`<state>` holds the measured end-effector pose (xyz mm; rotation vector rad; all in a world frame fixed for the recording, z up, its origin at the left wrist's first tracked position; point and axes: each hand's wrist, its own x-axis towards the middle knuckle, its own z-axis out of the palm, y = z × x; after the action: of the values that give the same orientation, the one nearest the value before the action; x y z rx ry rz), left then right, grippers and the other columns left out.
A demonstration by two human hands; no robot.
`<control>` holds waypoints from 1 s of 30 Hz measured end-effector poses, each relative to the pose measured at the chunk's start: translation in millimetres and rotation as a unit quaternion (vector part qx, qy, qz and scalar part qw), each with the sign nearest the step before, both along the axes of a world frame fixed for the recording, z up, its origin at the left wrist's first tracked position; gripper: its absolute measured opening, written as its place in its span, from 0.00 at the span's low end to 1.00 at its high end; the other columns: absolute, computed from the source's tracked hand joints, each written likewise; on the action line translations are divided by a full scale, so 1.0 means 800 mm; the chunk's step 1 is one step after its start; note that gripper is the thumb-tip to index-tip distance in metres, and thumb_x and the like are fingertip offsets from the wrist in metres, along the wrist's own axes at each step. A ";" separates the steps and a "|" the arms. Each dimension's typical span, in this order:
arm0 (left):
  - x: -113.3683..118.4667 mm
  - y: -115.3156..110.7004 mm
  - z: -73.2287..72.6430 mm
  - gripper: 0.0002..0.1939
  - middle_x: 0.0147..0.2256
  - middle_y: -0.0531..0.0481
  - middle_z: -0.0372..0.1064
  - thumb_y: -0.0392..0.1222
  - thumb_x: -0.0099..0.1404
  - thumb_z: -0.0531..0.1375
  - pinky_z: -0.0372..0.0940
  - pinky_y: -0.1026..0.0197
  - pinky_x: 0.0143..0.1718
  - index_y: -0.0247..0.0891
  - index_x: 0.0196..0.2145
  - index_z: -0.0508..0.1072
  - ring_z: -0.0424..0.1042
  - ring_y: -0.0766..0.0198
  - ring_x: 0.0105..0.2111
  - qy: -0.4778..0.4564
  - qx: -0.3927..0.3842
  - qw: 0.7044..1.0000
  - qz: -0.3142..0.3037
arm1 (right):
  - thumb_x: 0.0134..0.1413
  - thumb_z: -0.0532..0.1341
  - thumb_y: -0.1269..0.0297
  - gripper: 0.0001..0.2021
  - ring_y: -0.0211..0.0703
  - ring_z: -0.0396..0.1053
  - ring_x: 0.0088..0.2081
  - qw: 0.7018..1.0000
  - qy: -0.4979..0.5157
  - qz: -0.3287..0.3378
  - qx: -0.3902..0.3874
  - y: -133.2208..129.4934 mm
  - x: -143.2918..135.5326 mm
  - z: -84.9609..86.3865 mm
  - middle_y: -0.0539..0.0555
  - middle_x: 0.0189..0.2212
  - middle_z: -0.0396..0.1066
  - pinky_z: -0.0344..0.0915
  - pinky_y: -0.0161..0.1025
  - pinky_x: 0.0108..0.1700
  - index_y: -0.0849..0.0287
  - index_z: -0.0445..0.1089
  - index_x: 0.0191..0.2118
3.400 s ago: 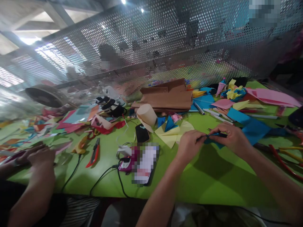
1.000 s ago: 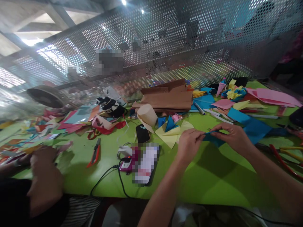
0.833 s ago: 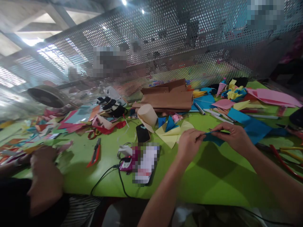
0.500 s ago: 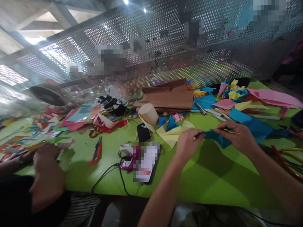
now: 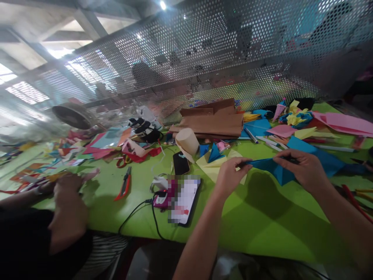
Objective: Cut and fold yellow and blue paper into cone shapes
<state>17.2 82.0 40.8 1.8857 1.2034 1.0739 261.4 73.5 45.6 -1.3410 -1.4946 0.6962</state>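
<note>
A folded piece of blue paper (image 5: 279, 171) is stretched between my two hands above the green table. My left hand (image 5: 233, 170) pinches its left end between thumb and fingers. Around its right part, the thumb and fingers of my right hand (image 5: 303, 167) are closed. One blue point of the paper hangs down between the hands. Yellow folded paper (image 5: 208, 166) with a blue folded piece (image 5: 215, 153) on it lies just beyond my left hand. Behind my right hand rests a larger blue sheet (image 5: 316, 153).
A phone (image 5: 186, 200), a purple charger with cables (image 5: 161, 200) and a red cutter knife (image 5: 126, 184) lie on the green table (image 5: 262, 229). Farther back are a paper roll (image 5: 188, 142) and brown paper (image 5: 210, 122). At left, a co-worker's hands (image 5: 68, 182) work among paper scraps.
My right hand has moved slightly right, and more of the blue paper shows stretched between my hands. The whole view has shifted a little.
</note>
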 end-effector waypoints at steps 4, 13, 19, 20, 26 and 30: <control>0.001 -0.001 0.001 0.08 0.39 0.48 0.81 0.39 0.69 0.64 0.69 0.62 0.41 0.39 0.43 0.82 0.77 0.61 0.39 0.022 0.020 1.000 0.002 | 0.50 0.70 0.45 0.17 0.48 0.70 0.33 1.000 0.000 0.002 -0.003 -0.001 0.001 0.000 0.54 0.30 0.77 0.66 0.43 0.36 0.55 0.79 0.32; 0.002 -0.003 0.005 0.07 0.39 0.48 0.81 0.37 0.71 0.61 0.67 0.58 0.45 0.39 0.40 0.81 0.76 0.58 0.41 0.118 0.076 0.990 0.019 | 0.54 0.69 0.48 0.14 0.50 0.73 0.36 0.999 -0.026 0.017 0.033 -0.004 -0.002 -0.004 0.54 0.32 0.78 0.68 0.44 0.40 0.55 0.78 0.34; 0.017 -0.011 0.010 0.09 0.43 0.50 0.81 0.43 0.71 0.63 0.64 0.54 0.49 0.43 0.47 0.80 0.75 0.57 0.45 0.157 0.128 0.979 -0.014 | 0.58 0.67 0.51 0.12 0.51 0.74 0.37 0.994 -0.071 0.053 0.066 -0.007 -0.011 -0.007 0.54 0.33 0.79 0.69 0.45 0.41 0.54 0.79 0.34; 0.019 -0.013 0.010 0.08 0.41 0.50 0.81 0.43 0.70 0.64 0.63 0.54 0.48 0.43 0.45 0.81 0.75 0.58 0.43 0.155 0.126 0.980 -0.014 | 0.59 0.66 0.51 0.12 0.51 0.75 0.37 0.993 -0.078 0.062 0.069 -0.008 -0.013 -0.008 0.54 0.33 0.79 0.69 0.46 0.41 0.53 0.79 0.34; 0.022 -0.013 0.006 0.06 0.32 0.50 0.80 0.40 0.70 0.64 0.63 0.56 0.43 0.40 0.36 0.81 0.74 0.58 0.37 0.141 0.116 0.983 -0.010 | 0.59 0.66 0.50 0.11 0.52 0.77 0.39 0.993 -0.073 0.082 0.046 -0.011 -0.019 -0.006 0.53 0.35 0.81 0.72 0.46 0.40 0.51 0.79 0.37; 0.020 -0.011 0.006 0.08 0.30 0.50 0.78 0.40 0.71 0.63 0.63 0.56 0.42 0.39 0.34 0.80 0.74 0.59 0.35 0.151 0.105 0.983 -0.012 | 0.58 0.67 0.49 0.11 0.51 0.77 0.37 0.995 -0.059 0.081 0.018 -0.011 -0.019 -0.008 0.52 0.34 0.81 0.72 0.45 0.38 0.51 0.80 0.36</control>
<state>33.2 73.2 45.7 2.2850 1.2670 0.9553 246.3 65.0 39.0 -1.2622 -1.7170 0.6975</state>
